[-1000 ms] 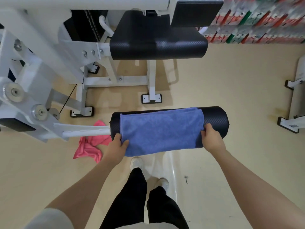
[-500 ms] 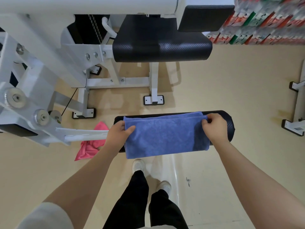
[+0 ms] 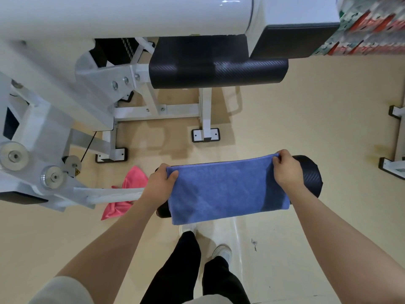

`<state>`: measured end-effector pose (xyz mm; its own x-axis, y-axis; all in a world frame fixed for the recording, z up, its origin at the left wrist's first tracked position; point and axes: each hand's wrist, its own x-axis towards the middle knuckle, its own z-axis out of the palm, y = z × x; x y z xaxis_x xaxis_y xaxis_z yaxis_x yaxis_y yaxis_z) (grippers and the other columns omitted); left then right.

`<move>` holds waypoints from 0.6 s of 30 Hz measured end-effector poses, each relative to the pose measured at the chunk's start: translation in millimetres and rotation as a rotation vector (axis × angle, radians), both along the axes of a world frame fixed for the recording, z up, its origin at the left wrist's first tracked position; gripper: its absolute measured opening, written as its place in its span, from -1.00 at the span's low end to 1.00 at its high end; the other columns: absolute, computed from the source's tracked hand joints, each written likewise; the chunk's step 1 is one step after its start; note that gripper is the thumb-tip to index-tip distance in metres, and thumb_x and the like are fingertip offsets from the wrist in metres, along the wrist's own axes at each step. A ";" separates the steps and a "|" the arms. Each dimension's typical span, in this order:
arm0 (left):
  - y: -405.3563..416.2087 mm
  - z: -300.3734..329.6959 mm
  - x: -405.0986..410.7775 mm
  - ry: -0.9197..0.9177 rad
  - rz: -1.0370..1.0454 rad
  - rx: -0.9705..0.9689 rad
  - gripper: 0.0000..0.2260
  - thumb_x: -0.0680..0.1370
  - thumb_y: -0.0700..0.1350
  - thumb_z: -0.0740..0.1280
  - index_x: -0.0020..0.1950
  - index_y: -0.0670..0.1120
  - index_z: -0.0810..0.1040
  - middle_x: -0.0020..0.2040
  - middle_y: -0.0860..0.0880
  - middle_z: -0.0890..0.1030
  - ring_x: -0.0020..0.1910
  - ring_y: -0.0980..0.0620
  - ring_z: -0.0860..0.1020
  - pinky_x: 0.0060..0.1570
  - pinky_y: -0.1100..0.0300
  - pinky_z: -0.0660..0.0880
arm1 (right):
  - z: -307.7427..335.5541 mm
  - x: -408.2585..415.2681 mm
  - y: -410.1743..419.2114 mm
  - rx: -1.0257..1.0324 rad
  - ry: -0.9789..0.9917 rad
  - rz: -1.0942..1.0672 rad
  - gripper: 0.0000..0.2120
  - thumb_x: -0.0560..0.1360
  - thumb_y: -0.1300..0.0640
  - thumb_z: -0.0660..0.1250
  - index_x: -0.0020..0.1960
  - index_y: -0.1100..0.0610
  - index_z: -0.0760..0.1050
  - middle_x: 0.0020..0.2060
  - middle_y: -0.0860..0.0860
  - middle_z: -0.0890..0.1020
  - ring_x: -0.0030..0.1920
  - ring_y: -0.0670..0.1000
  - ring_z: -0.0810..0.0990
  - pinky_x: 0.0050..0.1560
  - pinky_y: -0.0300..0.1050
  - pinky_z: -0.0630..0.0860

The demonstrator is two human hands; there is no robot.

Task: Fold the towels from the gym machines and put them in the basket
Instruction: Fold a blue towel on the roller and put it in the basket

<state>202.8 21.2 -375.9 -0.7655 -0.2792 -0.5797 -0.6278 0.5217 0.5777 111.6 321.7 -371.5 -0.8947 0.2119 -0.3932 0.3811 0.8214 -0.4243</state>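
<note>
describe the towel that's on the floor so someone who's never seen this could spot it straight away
Start at the white gym machine on the left and follow its horizontal bar toward the black roller pad. The pink towel lies crumpled on the beige floor beneath that bar. Unlike the blue towel, it is unfolded and untouched.

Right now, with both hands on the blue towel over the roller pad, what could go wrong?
1. The blue towel is pinched only at its far corners by the left hand and right hand; the fold may fall open when lifted.
2. The pink towel lies on the floor under the machine arm, easily overlooked.
</note>
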 end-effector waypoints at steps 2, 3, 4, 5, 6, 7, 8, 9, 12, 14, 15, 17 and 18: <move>0.5 -0.6 -1.9 0.001 -0.019 -0.025 -0.78 0.59 -0.08 0.15 0.07 -0.23 0.39 -0.17 -0.16 0.52 -0.21 -0.11 0.47 -0.19 0.03 0.43 | -3.1 -0.9 -1.1 0.082 -0.010 0.026 -0.77 0.61 0.09 0.03 0.11 0.18 0.38 -0.14 0.20 0.57 -0.17 0.21 0.48 -0.19 -0.05 0.36; 2.0 0.5 -1.7 -0.002 -0.057 -0.075 -0.79 0.59 -0.08 0.15 0.07 -0.23 0.38 -0.21 -0.13 0.50 -0.23 -0.10 0.47 -0.24 0.04 0.41 | -4.0 -0.9 -1.5 0.116 -0.014 0.033 -0.77 0.61 0.08 0.02 0.11 0.15 0.39 -0.15 0.18 0.56 -0.16 0.21 0.48 -0.20 -0.05 0.38; 4.0 1.3 -1.6 -0.006 -0.121 -0.157 -0.80 0.60 -0.08 0.14 0.09 -0.21 0.36 -0.25 -0.10 0.48 -0.27 -0.09 0.47 -0.32 0.08 0.39 | -4.6 -1.3 -2.1 0.141 -0.017 0.029 -0.77 0.61 0.07 0.02 0.11 0.13 0.39 -0.15 0.17 0.56 -0.16 0.21 0.49 -0.20 -0.05 0.39; 6.4 3.5 -1.0 -0.018 -0.187 -0.256 -0.80 0.60 -0.08 0.13 0.11 -0.18 0.34 -0.27 -0.08 0.48 -0.30 -0.10 0.48 -0.37 0.10 0.39 | -4.6 -2.0 -4.1 0.153 -0.017 0.015 -0.77 0.60 0.07 0.03 0.11 0.12 0.40 -0.12 0.17 0.57 -0.15 0.21 0.49 -0.20 -0.05 0.40; 9.4 6.2 0.1 -0.024 -0.214 -0.353 -0.80 0.59 -0.08 0.13 0.14 -0.17 0.33 -0.24 -0.09 0.51 -0.28 -0.12 0.52 -0.36 0.09 0.42 | -3.4 -1.5 -7.2 0.172 -0.016 0.002 -0.77 0.60 0.07 0.05 0.14 0.12 0.40 -0.07 0.18 0.58 -0.12 0.22 0.49 -0.19 -0.04 0.41; 12.5 9.0 2.3 -0.009 -0.216 -0.436 -0.78 0.59 -0.10 0.14 0.19 -0.16 0.33 -0.15 -0.12 0.55 -0.21 -0.16 0.56 -0.27 0.05 0.47 | -2.4 0.5 -10.9 0.211 0.000 0.008 -0.75 0.59 0.08 0.08 0.19 0.14 0.39 0.02 0.19 0.57 -0.05 0.23 0.50 -0.14 0.00 0.44; 14.9 9.2 4.3 0.069 -0.220 -0.519 -0.75 0.57 -0.16 0.18 0.24 -0.16 0.35 -0.03 -0.13 0.58 -0.10 -0.18 0.58 -0.13 0.01 0.50 | -2.2 4.1 -15.0 0.276 0.044 0.042 -0.71 0.58 0.09 0.13 0.26 0.17 0.37 0.13 0.20 0.53 0.05 0.25 0.49 -0.05 0.06 0.45; 18.7 7.8 5.1 0.183 -0.265 -0.602 -0.70 0.52 -0.23 0.22 0.25 -0.18 0.39 0.07 -0.14 0.57 0.01 -0.20 0.57 -0.01 -0.01 0.49 | -2.5 10.2 -19.9 0.332 0.116 0.094 -0.64 0.57 0.10 0.17 0.32 0.20 0.33 0.24 0.21 0.48 0.16 0.26 0.46 0.07 0.11 0.43; 51.3 4.0 3.0 0.448 -0.507 -0.600 -0.58 0.35 -0.31 0.27 0.21 -0.20 0.49 0.22 -0.17 0.53 0.16 -0.18 0.52 0.17 -0.02 0.44 | -6.0 38.1 -45.7 0.224 0.372 0.387 -0.54 0.51 0.16 0.20 0.38 0.28 0.29 0.37 0.24 0.38 0.36 0.23 0.34 0.38 0.11 0.26; 81.3 -4.1 6.6 0.541 -0.750 -0.536 -0.61 0.37 -0.21 0.21 0.18 -0.19 0.53 0.23 -0.17 0.55 0.21 -0.12 0.53 0.28 0.05 0.38 | -12.8 59.9 -62.1 0.117 0.388 0.646 -0.50 0.49 0.14 0.14 0.40 0.26 0.24 0.42 0.22 0.32 0.41 0.14 0.24 0.44 -0.01 0.12; 94.0 -8.9 11.2 0.515 -0.857 -0.517 -0.60 0.41 -0.15 0.15 0.20 -0.20 0.53 0.24 -0.17 0.55 0.24 -0.10 0.51 0.35 0.08 0.29 | -18.3 69.3 -66.2 0.092 0.355 0.749 -0.47 0.49 0.13 0.10 0.43 0.24 0.18 0.46 0.18 0.25 0.44 0.12 0.18 0.45 -0.05 0.02; 105.3 -22.3 21.3 0.409 -0.955 -0.545 -0.51 0.45 -0.02 0.09 0.28 -0.20 0.47 0.29 -0.17 0.52 0.32 -0.09 0.45 0.39 0.04 0.15 | -30.9 81.8 -63.5 0.127 0.272 0.819 -0.44 0.53 0.08 0.06 0.48 0.20 0.08 0.50 0.09 0.10 0.49 0.09 0.12 0.47 -0.07 -0.10; 104.8 -27.8 24.6 0.382 -0.965 -0.584 -0.45 0.45 0.06 0.09 0.34 -0.21 0.42 0.33 -0.16 0.48 0.36 -0.09 0.41 0.38 0.02 0.13 | -36.1 84.1 -58.1 0.182 0.253 0.811 -0.43 0.54 0.01 0.05 0.49 0.19 0.07 0.50 0.07 0.11 0.49 0.09 0.13 0.47 -0.06 -0.09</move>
